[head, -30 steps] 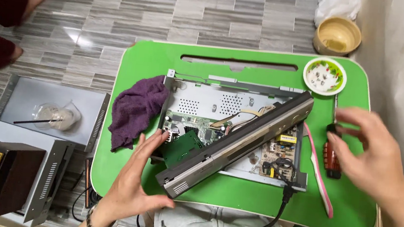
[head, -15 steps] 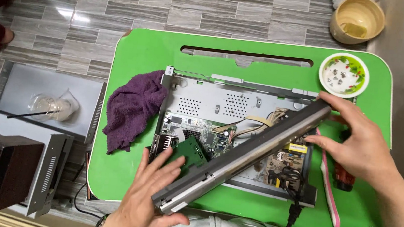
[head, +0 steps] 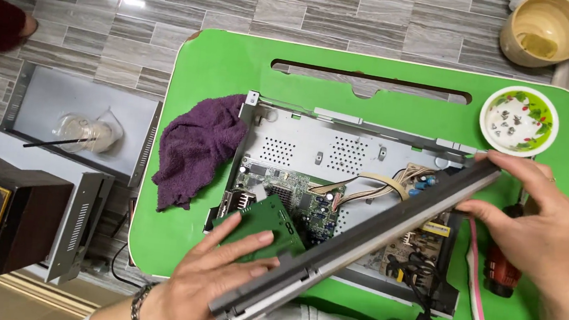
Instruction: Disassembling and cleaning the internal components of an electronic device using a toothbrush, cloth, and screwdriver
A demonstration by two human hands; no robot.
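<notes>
Two hands grip one long grey front panel (head: 360,240), held diagonally mid-frame over our open metal chassis (head: 341,151); left hand (head: 217,286) fingers curl round its lower end, right hand (head: 536,219) pinches the upper; purple cloth (head: 195,148) left, screw bowl (head: 519,121) upper right, green table (head: 224,64).

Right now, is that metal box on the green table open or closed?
Open. The metal box has no top cover: its circuit boards and wires are exposed on the green table.
</notes>
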